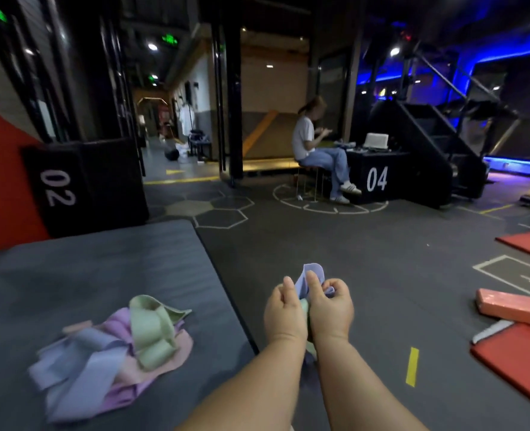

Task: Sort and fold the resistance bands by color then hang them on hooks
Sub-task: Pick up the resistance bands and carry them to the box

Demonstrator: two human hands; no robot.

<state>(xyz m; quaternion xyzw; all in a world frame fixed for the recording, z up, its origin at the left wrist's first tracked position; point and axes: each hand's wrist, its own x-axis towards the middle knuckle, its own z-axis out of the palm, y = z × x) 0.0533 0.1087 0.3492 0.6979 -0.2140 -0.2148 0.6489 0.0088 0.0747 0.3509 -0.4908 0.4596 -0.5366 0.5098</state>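
Near centre, left hand [283, 312] and right hand [330, 309] close together, fingers of both curled, pinching a soft periwinkle band [311, 276], its folded loop poking up above the thumbs, tangled heap of bands [111, 346] in green, pink, lilac and blue lying near left on the grey mat [102, 265]
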